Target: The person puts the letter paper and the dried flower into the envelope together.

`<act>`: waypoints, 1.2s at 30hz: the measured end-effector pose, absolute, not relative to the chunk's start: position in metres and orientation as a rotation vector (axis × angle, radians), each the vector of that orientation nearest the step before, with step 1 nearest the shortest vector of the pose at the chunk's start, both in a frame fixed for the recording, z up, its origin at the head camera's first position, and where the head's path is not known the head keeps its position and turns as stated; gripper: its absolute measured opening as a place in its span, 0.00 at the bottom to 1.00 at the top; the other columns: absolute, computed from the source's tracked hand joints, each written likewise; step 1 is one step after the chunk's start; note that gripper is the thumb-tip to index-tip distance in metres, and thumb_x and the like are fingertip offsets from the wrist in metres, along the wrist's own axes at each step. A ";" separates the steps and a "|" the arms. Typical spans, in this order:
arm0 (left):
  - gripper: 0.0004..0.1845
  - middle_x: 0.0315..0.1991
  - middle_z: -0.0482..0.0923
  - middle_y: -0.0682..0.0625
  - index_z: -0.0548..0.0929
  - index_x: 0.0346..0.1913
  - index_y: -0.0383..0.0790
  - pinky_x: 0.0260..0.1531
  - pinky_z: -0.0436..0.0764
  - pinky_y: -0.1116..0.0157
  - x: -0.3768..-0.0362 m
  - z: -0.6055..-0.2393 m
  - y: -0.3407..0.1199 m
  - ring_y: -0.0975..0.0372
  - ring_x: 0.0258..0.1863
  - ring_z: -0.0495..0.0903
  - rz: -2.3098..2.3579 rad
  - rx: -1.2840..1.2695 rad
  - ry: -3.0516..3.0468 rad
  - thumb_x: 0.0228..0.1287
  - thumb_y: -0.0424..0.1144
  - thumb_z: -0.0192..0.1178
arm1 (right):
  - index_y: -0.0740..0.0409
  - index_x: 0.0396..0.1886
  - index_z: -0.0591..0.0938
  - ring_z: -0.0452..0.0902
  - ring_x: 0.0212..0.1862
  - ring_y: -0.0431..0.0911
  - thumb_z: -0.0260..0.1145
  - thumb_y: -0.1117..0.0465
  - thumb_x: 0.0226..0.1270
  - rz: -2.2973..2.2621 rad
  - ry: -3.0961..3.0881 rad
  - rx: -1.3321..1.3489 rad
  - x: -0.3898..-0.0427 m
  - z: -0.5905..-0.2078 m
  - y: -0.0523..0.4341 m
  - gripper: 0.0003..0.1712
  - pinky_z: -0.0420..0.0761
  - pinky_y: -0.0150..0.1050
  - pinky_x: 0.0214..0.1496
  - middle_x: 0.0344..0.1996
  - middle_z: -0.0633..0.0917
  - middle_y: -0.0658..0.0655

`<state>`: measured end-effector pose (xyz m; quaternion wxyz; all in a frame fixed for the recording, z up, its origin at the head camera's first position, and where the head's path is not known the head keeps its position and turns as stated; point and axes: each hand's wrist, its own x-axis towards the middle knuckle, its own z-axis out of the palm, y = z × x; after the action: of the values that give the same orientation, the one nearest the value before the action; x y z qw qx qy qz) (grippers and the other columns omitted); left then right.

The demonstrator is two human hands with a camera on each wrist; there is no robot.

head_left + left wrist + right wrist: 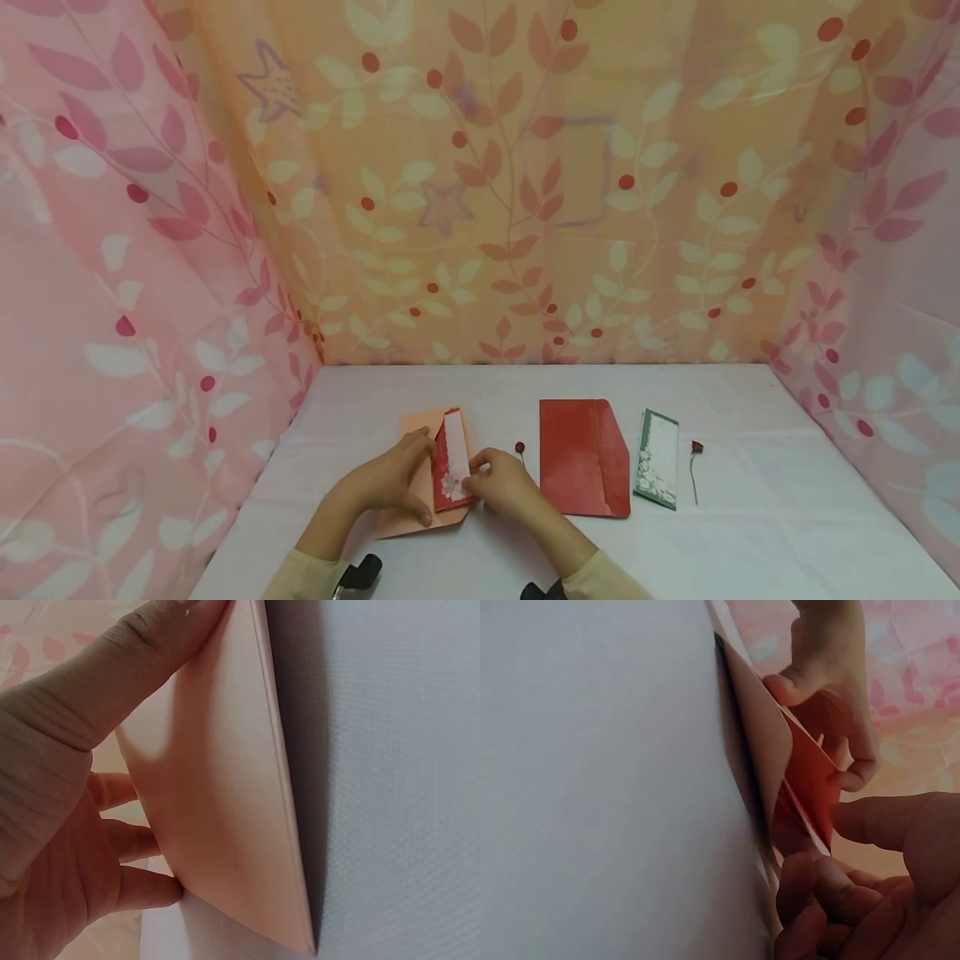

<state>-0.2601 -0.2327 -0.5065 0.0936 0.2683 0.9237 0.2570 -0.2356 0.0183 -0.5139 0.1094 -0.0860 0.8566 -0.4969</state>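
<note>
At 7 o'clock on the white tablecloth (750, 533): left hand (390, 483) resting on the peach envelope (415, 518), thumb and fingers pinching its raised flap and holding the mouth open. Just beside, toward 6 o'clock: right hand (504, 482) pinching the lower edge of the red floral card (452, 467), fingers curled round it. Card lying against the envelope's mouth, mostly showing; how far inside, impossible to tell. Best handled, by the look of it, with the flap kept lifted wide, the card square to the opening and slid along its long edge without buckling. Just right of that hand: a small red bud (519, 448). Further right, at 5 o'clock: red envelope (583, 457), flat, contents hidden. Beside it: green-bordered card (657, 457), outside any envelope, then a small red rose stem (695, 468).
</note>
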 end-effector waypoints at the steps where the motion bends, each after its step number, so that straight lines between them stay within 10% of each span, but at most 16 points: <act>1: 0.50 0.79 0.54 0.35 0.69 0.58 0.52 0.69 0.69 0.40 -0.260 -0.506 -0.233 0.40 0.78 0.57 0.763 0.792 2.740 0.31 0.67 0.81 | 0.61 0.48 0.82 0.78 0.23 0.44 0.73 0.57 0.62 -1.453 2.508 -0.271 -0.238 -0.513 0.019 0.18 0.77 0.38 0.24 0.25 0.84 0.51; 36: 0.54 0.80 0.53 0.37 0.69 0.63 0.51 0.71 0.64 0.39 -0.260 -0.508 -0.231 0.37 0.79 0.53 0.705 0.771 2.760 0.30 0.68 0.81 | 0.61 0.44 0.82 0.76 0.17 0.39 0.78 0.60 0.58 -1.568 2.365 -0.262 -0.299 -0.532 0.008 0.17 0.74 0.32 0.19 0.23 0.83 0.51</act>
<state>-0.2596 -0.2308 -0.5083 0.0949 0.2601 0.9310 0.2377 -0.2994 0.0081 -0.5317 0.1453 -0.0908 0.8212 -0.5444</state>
